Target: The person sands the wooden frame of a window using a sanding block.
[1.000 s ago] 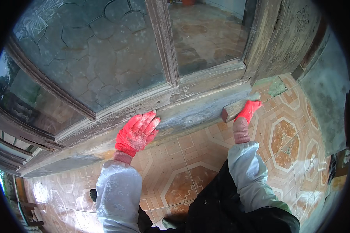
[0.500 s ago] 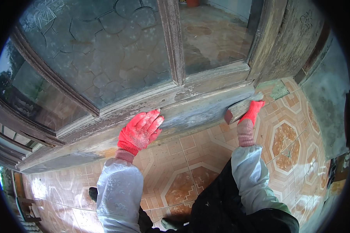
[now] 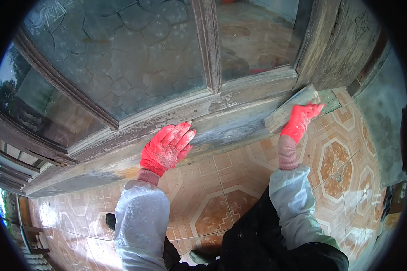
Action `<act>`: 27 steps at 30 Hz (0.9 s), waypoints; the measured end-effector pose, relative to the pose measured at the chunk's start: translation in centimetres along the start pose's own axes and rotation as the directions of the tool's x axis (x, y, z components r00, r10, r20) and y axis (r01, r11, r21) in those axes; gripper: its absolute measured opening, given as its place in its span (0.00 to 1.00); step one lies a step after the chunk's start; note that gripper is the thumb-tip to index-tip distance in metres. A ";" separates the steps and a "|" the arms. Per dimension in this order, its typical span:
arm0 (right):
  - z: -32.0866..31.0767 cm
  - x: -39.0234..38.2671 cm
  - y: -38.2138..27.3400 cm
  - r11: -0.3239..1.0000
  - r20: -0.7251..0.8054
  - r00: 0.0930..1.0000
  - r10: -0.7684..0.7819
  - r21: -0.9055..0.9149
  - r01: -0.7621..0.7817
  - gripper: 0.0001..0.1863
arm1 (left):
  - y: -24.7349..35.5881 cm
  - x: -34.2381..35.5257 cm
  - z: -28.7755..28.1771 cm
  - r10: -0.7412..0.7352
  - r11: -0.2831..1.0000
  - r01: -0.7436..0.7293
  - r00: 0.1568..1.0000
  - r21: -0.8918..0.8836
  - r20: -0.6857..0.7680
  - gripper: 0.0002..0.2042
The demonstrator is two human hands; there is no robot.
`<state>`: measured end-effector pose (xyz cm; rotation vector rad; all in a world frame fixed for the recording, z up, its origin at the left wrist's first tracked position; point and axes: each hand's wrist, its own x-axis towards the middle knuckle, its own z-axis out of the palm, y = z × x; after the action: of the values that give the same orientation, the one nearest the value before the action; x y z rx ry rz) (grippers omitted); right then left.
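My right hand (image 3: 299, 122), in a red work glove, grips a plastering float (image 3: 281, 113). The float is a flat rectangular board, tilted against the right end of the grey plastered strip (image 3: 228, 132) below the wooden frame. My left hand (image 3: 166, 148), in a matching glove dusted with pale grit, lies with fingers stretched out along the lower edge of the weathered wooden rail (image 3: 167, 118). It holds nothing. White sleeves cover both forearms.
Large glass panes (image 3: 144, 67) rise behind the strip, divided by a worn wooden bar (image 3: 208, 49). Patterned tile floor (image 3: 239, 174) runs below. A greenish flat patch (image 3: 333, 101) lies by the right corner. A grey wall (image 3: 380, 122) stands at the right.
My right hand has shifted slightly right and up with the float, which now shows more of its flat face. My left hand stays at the rail with almost no change.
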<state>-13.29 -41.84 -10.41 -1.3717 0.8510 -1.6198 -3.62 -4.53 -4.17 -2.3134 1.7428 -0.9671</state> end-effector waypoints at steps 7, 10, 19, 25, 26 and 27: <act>-2.3 -0.5 4.3 0.861 0.076 0.866 0.494 0.096 -0.499 0.31 | 0.4 0.8 0.4 -0.005 1.000 0.005 0.999 -0.004 -0.038 0.20; 0.5 -2.7 -0.1 0.908 -0.098 0.902 0.420 0.052 -0.417 0.26 | 0.2 0.4 0.1 -0.001 1.000 0.000 0.999 -0.004 -0.033 0.19; -2.1 -4.0 4.5 0.770 0.126 0.836 0.535 0.336 -0.543 0.31 | 0.2 0.8 0.4 0.001 1.000 -0.001 0.999 -0.017 -0.045 0.20; 0.2 -4.0 2.3 0.958 -0.125 0.970 -0.209 -0.223 0.178 0.32 | 0.1 1.2 -0.2 0.012 1.000 -0.012 0.998 -0.008 -0.061 0.21; -1.1 -3.5 5.9 0.982 -0.047 0.984 -0.173 -0.088 0.169 0.34 | 0.4 2.2 -0.1 0.021 0.998 -0.024 0.998 -0.055 -0.064 0.22; -1.4 -3.7 6.1 0.989 0.010 0.989 -0.150 -0.017 0.150 0.34 | 0.6 2.0 -0.3 0.020 0.995 -0.024 0.999 -0.097 -0.039 0.23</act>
<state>-13.45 -41.10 -17.71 -1.4846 0.7743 -1.7223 -4.02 -6.41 -3.36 -2.3430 1.8658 -0.9490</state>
